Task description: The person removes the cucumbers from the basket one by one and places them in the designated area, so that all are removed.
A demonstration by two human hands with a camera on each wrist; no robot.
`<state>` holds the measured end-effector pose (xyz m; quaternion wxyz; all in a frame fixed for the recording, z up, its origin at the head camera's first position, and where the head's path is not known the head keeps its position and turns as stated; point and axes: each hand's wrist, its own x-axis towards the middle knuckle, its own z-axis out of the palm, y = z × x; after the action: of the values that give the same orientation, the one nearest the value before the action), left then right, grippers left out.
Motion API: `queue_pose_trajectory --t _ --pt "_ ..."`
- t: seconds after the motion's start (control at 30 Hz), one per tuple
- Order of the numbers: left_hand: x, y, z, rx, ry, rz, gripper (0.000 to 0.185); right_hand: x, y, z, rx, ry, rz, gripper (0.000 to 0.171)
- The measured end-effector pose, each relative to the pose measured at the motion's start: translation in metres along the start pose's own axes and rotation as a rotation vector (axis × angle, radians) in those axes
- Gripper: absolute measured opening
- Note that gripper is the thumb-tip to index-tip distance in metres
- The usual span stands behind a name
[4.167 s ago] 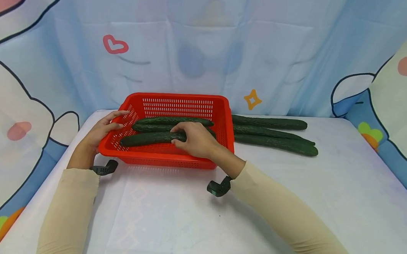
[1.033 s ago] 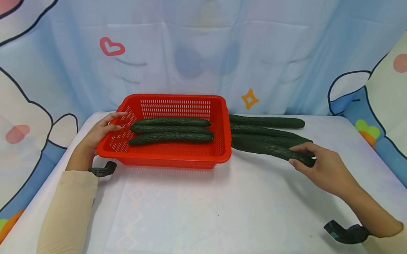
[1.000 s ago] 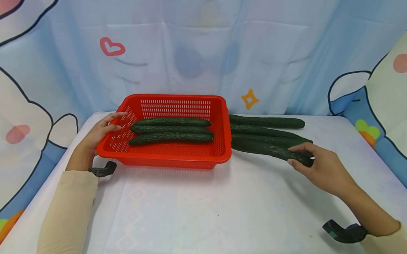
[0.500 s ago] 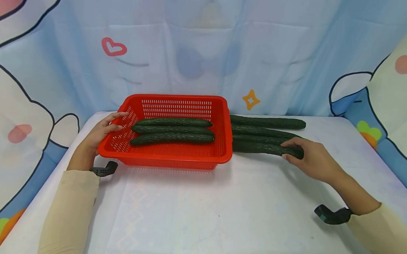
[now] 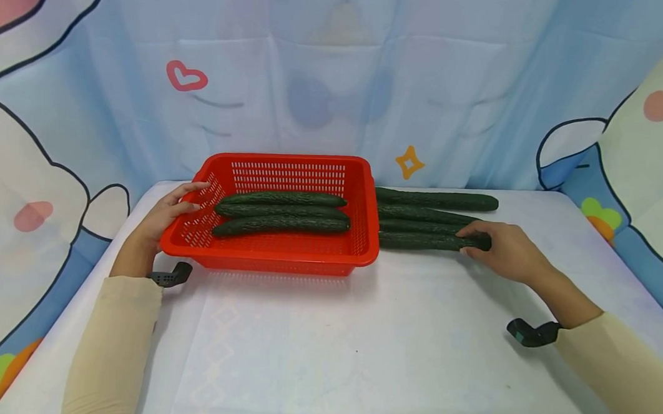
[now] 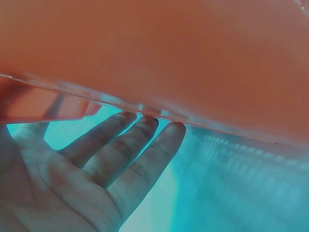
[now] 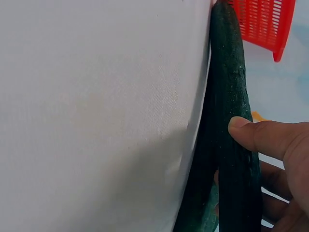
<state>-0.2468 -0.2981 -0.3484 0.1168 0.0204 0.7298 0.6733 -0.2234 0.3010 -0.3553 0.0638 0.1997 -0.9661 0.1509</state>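
In the head view, my left hand [image 5: 162,217] grips the left rim of a red plastic basket [image 5: 272,257]. The left wrist view shows straight fingers [image 6: 145,169] meeting the underside of the basket's rim. Three dark green cucumbers [image 5: 282,226] lie side by side inside. Right of the basket, my right hand [image 5: 506,250] pinches a cucumber [image 5: 420,241] near its right end, thumb on the near side. This cucumber is frontmost in a row on the table; the right wrist view shows another cucumber [image 7: 199,193] close beside it.
Behind the held one, more cucumbers [image 5: 439,200] lie parallel on the white-covered table [image 5: 313,350], their left ends hidden by the basket. A blue printed cloth [image 5: 327,82] hangs along the table's back edge. Each wrist wears a black camera [image 5: 533,333].
My right hand went from a cucumber in the basket to the right, where one more cucumber joined the row. Over the last second it shifted slightly left and back. My left hand stayed.
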Motion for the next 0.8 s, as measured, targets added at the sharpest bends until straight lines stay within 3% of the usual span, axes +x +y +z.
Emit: queue_pose_trajectory --t 0.5,0.8 --pt "0.0016 -0.0005 0.0002 -0.027 -0.006 0.007 0.048 0.0033 0.0032 0.0048 0.029 -0.069 0.098 0.030" --pt "0.0013 -0.0008 -0.0013 -0.010 0.000 0.010 0.048 0.0042 0.0043 0.0079 0.018 -0.058 0.097 0.031"
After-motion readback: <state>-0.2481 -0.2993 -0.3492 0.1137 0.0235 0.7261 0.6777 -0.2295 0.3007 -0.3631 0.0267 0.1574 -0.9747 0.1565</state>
